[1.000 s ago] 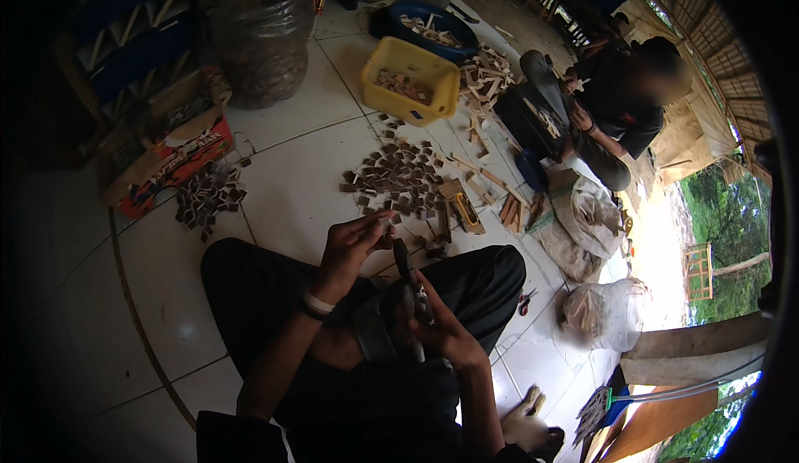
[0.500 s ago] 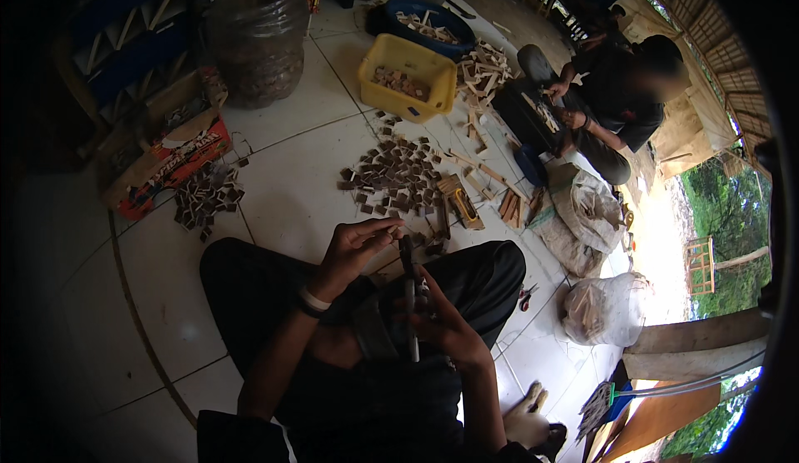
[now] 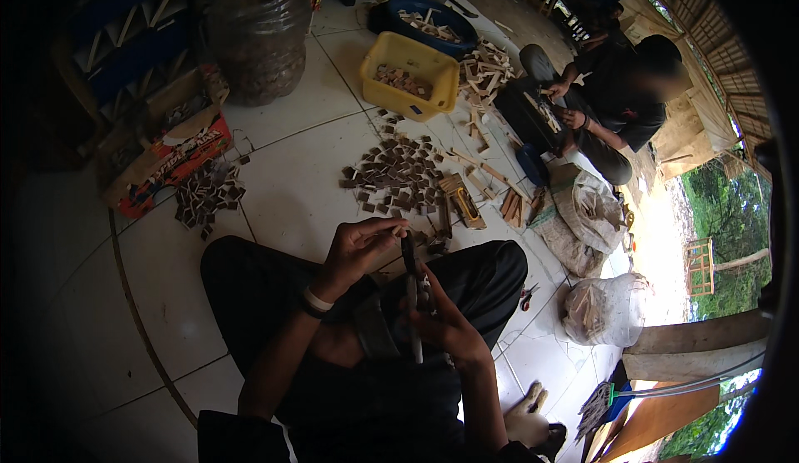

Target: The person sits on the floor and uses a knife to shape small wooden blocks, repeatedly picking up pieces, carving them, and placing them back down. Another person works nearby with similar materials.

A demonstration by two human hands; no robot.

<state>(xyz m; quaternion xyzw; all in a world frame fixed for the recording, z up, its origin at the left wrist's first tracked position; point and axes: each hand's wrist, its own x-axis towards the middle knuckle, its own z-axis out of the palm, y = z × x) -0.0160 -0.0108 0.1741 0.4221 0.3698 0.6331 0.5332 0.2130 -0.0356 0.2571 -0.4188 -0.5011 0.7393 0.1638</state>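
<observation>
Fingers, left hand (image 3: 348, 255): pinching a small piece (image 3: 401, 231) beside the dark tool's (image 3: 408, 254) upper end, seemingly steadying it. Fingers, right hand (image 3: 454, 330): wrapped around dark tool. Brown squares (image 3: 395, 172): floor (image 3: 287, 176) ahead, apparently for reach.

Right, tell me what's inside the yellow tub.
The yellow tub holds small brownish pieces, lying loose. Only the upper ones show; whatever lies beneath them is covered.

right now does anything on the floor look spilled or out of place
Possibly: wood strips lie in a loose heap beside the blue basin, as if spilled, though they may be kept there. A pale, dark-headed animal lies on the tiles, unusual in a work area.
</observation>
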